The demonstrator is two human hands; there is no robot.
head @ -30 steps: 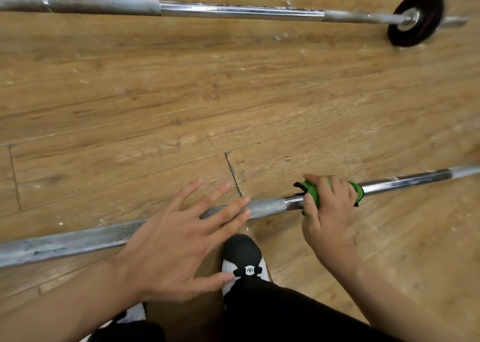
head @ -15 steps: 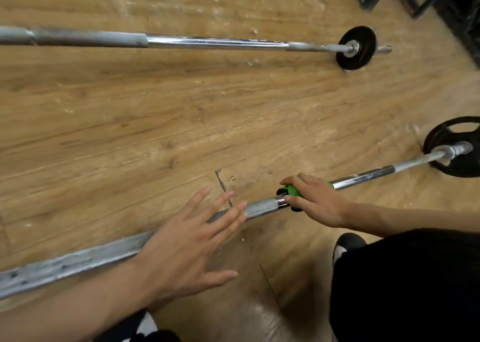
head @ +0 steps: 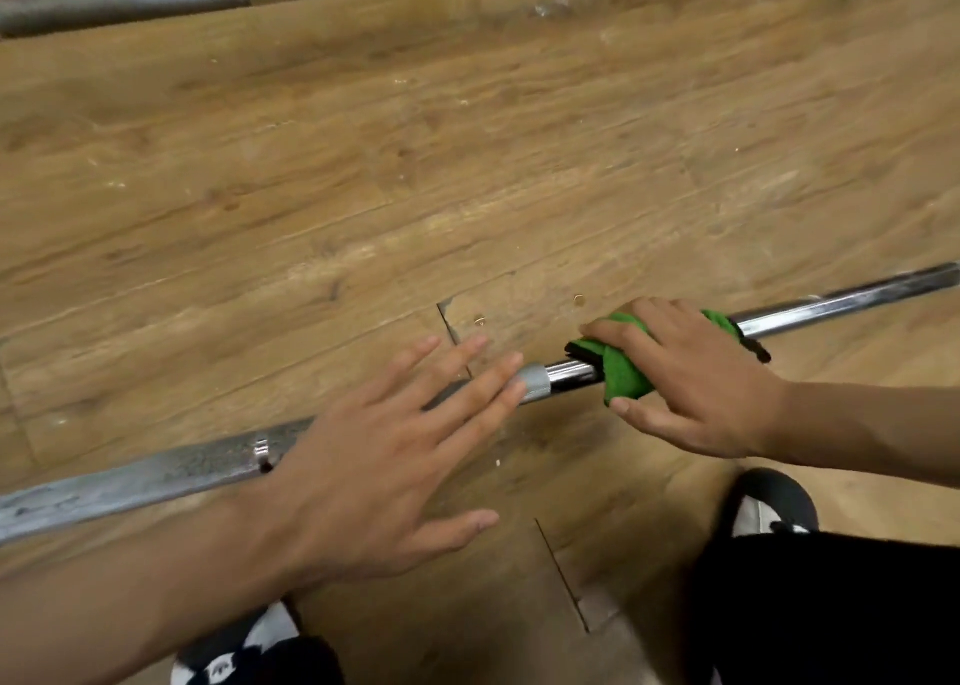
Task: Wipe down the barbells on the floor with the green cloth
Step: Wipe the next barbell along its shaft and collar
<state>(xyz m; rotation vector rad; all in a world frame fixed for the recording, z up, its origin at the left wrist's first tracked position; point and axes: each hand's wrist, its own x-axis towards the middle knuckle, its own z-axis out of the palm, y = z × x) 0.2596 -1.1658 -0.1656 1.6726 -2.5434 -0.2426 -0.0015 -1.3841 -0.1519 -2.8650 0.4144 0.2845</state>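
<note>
At the bottom edge of the frame are two black-and-white shoes (head: pixel 763 507) and black trousers (head: pixel 831 606). Just above them the near barbell (head: pixel 130 481) runs across the wooden floor (head: pixel 467 164), from lower left up to middle right. The left hand (head: pixel 374 455), in the lower centre, has its fingers straight and spread over the bar; whether it presses on the bar I cannot tell. Just to its right, the green cloth (head: pixel 623 377) is wrapped around the shiny stretch of the bar, and the right hand (head: pixel 691 377) grips it, fingers over the far side and thumb on the near side. A second barbell (head: pixel 130 0) lies along the top edge, well apart.
</note>
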